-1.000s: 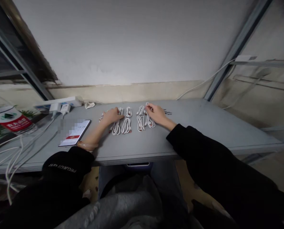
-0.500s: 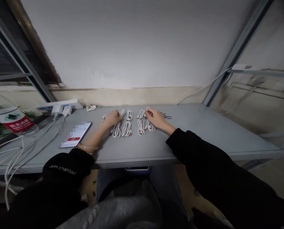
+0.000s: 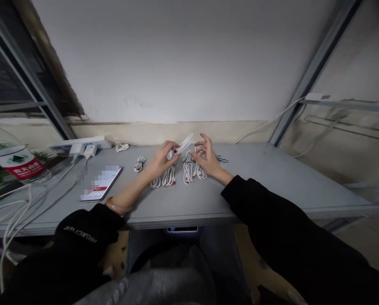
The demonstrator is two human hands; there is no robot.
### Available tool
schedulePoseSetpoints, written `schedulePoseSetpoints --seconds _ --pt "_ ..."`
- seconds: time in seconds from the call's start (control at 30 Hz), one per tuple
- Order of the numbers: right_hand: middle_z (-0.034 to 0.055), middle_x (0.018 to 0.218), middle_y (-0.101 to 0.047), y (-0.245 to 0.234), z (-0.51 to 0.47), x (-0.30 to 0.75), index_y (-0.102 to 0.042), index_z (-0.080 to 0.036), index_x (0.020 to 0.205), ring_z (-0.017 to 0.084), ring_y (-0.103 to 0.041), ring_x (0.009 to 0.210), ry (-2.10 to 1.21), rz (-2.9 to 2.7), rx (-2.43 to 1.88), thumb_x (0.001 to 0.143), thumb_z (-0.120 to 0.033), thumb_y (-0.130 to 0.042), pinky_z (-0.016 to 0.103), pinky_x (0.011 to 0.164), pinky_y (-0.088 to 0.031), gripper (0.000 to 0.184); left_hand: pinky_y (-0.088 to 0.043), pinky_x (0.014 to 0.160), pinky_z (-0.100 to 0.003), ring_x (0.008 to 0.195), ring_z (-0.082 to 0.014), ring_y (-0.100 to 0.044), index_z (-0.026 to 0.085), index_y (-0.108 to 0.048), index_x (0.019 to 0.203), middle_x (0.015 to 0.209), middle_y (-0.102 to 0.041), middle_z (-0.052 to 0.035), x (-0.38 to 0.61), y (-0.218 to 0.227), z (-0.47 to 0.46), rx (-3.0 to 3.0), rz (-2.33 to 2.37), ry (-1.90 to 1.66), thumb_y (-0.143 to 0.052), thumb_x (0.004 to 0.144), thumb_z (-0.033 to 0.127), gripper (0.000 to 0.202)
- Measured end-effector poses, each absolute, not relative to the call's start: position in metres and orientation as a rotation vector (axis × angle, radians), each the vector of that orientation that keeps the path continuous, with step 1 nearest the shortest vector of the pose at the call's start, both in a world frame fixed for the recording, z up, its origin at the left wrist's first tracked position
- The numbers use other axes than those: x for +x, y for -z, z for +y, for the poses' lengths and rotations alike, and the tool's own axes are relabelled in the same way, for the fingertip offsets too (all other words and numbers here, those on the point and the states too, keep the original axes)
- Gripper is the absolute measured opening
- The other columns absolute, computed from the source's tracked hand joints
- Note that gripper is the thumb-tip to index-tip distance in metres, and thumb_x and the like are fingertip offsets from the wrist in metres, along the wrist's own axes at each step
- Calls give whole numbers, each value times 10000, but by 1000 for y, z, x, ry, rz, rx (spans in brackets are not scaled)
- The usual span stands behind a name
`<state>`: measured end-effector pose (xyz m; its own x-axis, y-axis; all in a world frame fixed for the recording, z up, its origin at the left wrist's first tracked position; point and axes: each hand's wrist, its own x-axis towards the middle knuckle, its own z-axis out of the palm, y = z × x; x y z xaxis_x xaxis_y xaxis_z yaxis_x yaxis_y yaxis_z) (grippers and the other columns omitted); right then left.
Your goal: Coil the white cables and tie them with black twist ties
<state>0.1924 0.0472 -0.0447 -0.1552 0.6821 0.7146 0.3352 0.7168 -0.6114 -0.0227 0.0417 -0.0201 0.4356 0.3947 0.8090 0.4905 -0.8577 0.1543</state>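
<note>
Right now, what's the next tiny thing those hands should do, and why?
I'd guess the right hand should gently pinch the free end of the white cable that the left hand is holding up. The right hand looks open and empty, and it is close by. It could probably steady that cable there, above the coiled cables on the table.

The coiled cables (image 3: pixel 169 176) in the middle of the frame have a smooth white plastic skin, the table top (image 3: pixel 272 190) is grey and matt, the phone (image 3: pixel 102 183) at left looks glossy, and the black sleeve (image 3: pixel 272 220) at lower right is of soft cloth.
</note>
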Motion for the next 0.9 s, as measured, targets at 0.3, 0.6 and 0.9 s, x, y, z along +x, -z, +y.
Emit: schedulePoseSetpoints --seconds 0.3,0.6,0.9 --pt "22 910 -648 41 20 180 -513 -226 1220 156 -611 685 -298 -1902 -677 820 -418 -668 341 665 -537 471 -494 786 -332 933 -190 -597 195 -455 1097 1018 -600 -76 -6 31 22 -2704 -731 1318 -548 845 193 269" --pt "53 974 -698 47 15 175 -651 -241 1031 196 -656 884 -202 -2141 -622 895 -481 -542 368 827 -531 297 -452 769 -369 851 -241 -579 169 -563 895 824 -632 -85 1 26 16 -2763 -1066 863 -564 720 139 177" --pt "22 726 -618 38 65 220 -610 -193 962 162 -560 669 -327 -1915 -1098 983 -433 -351 283 656 -444 354 -363 640 -308 700 -190 -573 204 -601 817 716 -637 -69 -1 18 11 -2700 -1458 862 -403 953 308 263"
